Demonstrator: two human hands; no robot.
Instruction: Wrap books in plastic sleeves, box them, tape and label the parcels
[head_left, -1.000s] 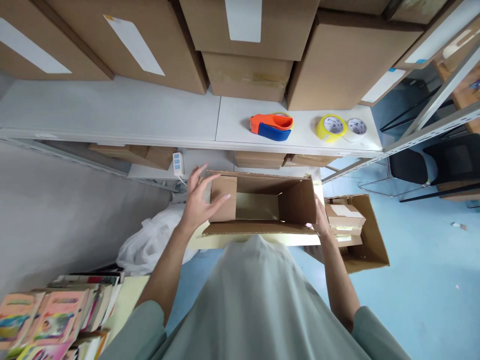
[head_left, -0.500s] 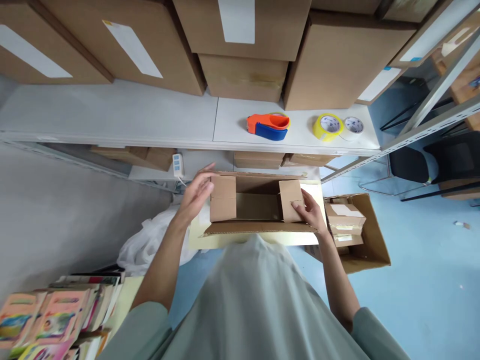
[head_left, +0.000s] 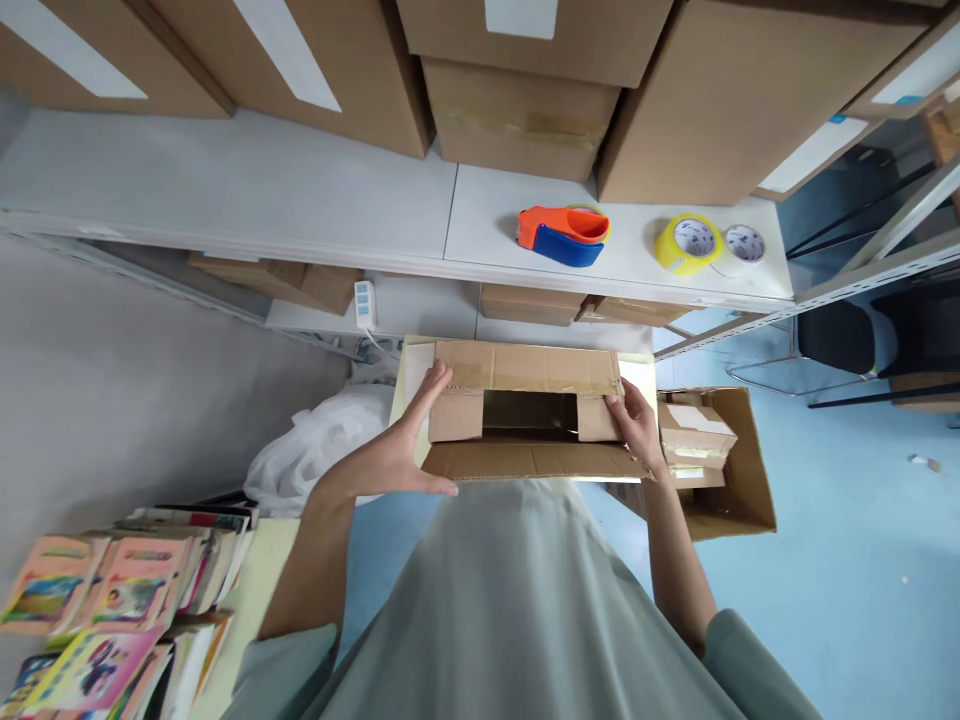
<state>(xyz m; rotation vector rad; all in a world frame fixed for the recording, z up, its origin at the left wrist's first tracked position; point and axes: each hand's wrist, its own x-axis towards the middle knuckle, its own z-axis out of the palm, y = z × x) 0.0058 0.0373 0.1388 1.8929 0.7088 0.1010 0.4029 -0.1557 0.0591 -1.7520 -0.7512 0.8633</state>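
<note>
A brown cardboard box [head_left: 529, 460] sits in front of me on a pale board, its short end flaps folded inward. The two long flaps lean in, and a dark gap shows between them. My left hand [head_left: 401, 440] spans the box's left end, fingertips at the far flap [head_left: 525, 367] and thumb at the near flap's edge. My right hand [head_left: 636, 425] grips the right end, thumb at the short right flap and fingers around the corner.
Beyond the box, a shelf [head_left: 300, 195] bears large cartons, an orange-and-blue tape dispenser [head_left: 564, 237] and tape rolls [head_left: 688, 243]. An open carton [head_left: 742, 470] with smaller boxes stands right. White plastic bags [head_left: 315, 450] and stacked books [head_left: 135, 580] are left.
The far long flap has come down over the end flaps, and the near one leans inward. My left hand has spread across the left end; my right hand has shifted to the far right corner.
</note>
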